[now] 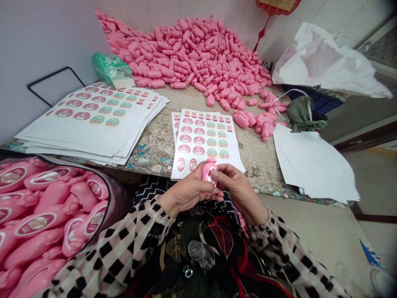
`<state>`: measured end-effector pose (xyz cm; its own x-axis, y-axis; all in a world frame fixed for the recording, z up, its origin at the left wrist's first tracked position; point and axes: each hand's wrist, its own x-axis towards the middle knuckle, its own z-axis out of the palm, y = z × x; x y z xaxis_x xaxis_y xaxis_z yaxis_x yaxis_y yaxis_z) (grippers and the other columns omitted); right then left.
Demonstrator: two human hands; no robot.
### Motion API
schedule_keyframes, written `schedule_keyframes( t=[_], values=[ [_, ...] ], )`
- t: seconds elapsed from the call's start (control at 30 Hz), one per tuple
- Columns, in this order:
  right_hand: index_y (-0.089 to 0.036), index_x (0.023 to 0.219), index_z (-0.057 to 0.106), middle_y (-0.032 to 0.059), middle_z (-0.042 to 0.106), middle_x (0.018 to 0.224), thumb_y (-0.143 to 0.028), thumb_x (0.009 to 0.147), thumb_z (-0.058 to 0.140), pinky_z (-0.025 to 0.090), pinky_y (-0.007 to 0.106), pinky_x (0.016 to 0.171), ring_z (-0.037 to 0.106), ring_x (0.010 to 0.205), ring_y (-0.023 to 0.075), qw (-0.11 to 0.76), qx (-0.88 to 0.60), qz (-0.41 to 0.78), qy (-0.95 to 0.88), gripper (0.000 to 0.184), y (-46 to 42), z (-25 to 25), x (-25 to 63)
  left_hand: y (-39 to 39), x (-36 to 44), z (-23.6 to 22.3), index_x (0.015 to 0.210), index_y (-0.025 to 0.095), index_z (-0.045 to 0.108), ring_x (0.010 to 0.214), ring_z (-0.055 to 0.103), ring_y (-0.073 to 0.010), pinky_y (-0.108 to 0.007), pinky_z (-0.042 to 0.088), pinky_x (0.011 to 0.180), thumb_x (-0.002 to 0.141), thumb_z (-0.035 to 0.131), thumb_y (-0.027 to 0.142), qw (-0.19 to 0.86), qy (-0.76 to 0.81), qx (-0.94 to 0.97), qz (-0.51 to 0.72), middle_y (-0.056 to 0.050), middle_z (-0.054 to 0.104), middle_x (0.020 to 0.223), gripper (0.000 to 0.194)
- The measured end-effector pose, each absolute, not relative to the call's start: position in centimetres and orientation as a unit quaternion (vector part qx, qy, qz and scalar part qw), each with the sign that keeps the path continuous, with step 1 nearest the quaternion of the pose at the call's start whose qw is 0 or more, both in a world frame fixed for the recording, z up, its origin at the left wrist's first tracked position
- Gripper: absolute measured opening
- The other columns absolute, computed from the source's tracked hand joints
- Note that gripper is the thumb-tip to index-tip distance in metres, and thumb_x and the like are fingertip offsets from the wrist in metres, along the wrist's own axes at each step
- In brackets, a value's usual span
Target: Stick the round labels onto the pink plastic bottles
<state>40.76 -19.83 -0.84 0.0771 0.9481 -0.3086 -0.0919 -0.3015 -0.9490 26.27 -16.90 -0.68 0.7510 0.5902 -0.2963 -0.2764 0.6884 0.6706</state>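
A small pink plastic bottle (pixel 209 170) stands roughly upright between my hands, just in front of the table edge. My left hand (pixel 189 189) is wrapped round it from the left and below. On the bottle's front is an oval sticker (pixel 212 177), partly covered by my right thumb. My right hand (pixel 237 184) grips the bottle's right side, its thumb and fingertips pressed against the sticker. Just beyond my hands lie sheets of stickers (pixel 204 130), with pink and green oval and arched prints in rows.
A big heap of unlabelled pink bottles (pixel 198 54) fills the table's back. At left are a stack of sticker sheets (pixel 77 136), a green packet (pixel 110 68) and a bag of labelled bottles (pixel 46 219). White papers (pixel 310 161) overhang the right edge near a white plastic bag (pixel 322 62).
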Motion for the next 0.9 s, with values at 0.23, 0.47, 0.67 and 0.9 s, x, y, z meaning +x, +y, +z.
schedule_keyframes(
  t=[0.23,0.47,0.67,0.9],
  values=[
    [-0.020,0.082,0.055,-0.0056,0.056,0.063,-0.033,0.061,0.076,0.035,0.018,0.038,0.043,0.042,0.0050,0.450,-0.532,0.650,-0.303,0.033,-21.1,-1.0,40.3,-17.5,26.6,-0.8,0.125,0.031,0.025,0.071,0.064,-0.0142,-0.037,0.049,0.079,0.059,0.058,-0.003,0.910,0.227,0.280,0.203,0.001,0.057,0.085,0.081],
    [-0.020,0.087,0.057,-0.0062,0.055,0.064,-0.029,0.058,0.078,0.033,0.015,0.035,0.040,0.040,0.0031,0.472,-0.510,0.657,-0.293,0.036,-22.6,-0.9,42.3,-17.7,27.7,-0.2,0.122,0.028,0.032,0.077,0.064,-0.0180,-0.040,0.047,0.079,0.070,0.060,0.016,0.931,0.183,0.267,0.170,-0.004,0.055,0.099,0.060],
    [-0.019,0.088,0.061,-0.0037,0.058,0.067,-0.028,0.066,0.073,0.039,0.018,0.044,0.048,0.048,0.0059,0.508,-0.493,0.658,-0.258,0.027,-25.2,-2.4,44.7,-18.8,30.6,-0.3,0.133,0.027,0.016,0.065,0.062,-0.0153,-0.034,0.049,0.065,0.079,0.060,0.028,0.856,0.224,0.464,0.051,-0.002,0.057,0.080,0.069],
    [-0.025,0.106,0.059,-0.0026,0.065,0.089,-0.022,0.062,0.076,0.048,0.025,0.072,0.059,0.074,0.0107,0.546,-0.573,0.571,-0.217,0.047,-30.2,-4.8,51.6,-19.6,32.7,-2.3,0.139,0.025,0.018,0.071,0.059,-0.0139,-0.037,0.048,0.074,0.078,0.060,0.027,0.780,0.190,0.596,-0.033,-0.002,0.059,0.086,0.074]
  ],
)
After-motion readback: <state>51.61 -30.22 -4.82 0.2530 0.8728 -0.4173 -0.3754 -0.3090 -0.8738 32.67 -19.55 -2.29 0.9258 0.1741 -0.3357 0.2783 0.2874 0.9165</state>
